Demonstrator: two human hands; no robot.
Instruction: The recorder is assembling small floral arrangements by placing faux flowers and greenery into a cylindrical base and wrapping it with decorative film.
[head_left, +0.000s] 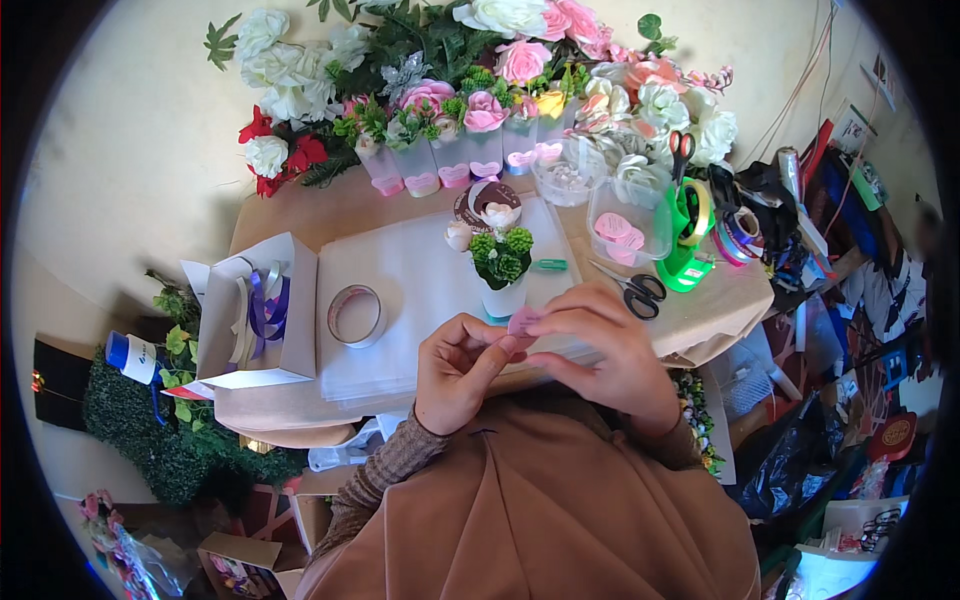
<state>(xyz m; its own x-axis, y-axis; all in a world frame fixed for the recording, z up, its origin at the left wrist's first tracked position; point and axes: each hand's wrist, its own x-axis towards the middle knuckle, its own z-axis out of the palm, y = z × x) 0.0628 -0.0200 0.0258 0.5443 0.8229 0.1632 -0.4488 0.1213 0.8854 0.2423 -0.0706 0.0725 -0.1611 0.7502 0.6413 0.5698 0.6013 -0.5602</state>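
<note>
Between both hands, near the table's front edge, is a small pink paper tag (523, 322) bearing writing. My left hand (466, 367) pinches its lower left side between thumb and fingers. My right hand (611, 352) is at the tag's right side, its fingertips at or just over the edge; whether they grip it is hard to tell. Just beyond the hands stands a small white pot (504, 298) with green artificial foliage and cream rosebuds (500, 216). Behind the pot lies a dark ribbon spool (487, 201). A green object (549, 265), perhaps a cutter, lies right of the pot.
Translucent sheets (405, 262) cover the table's middle, with a tape roll (356, 316) on them. A box of ribbons (300, 300) stands left. Black-handled scissors (643, 295), a tub of pink tags (630, 255) and a green tape dispenser (682, 262) are right. Potted artificial flowers (454, 165) line the back.
</note>
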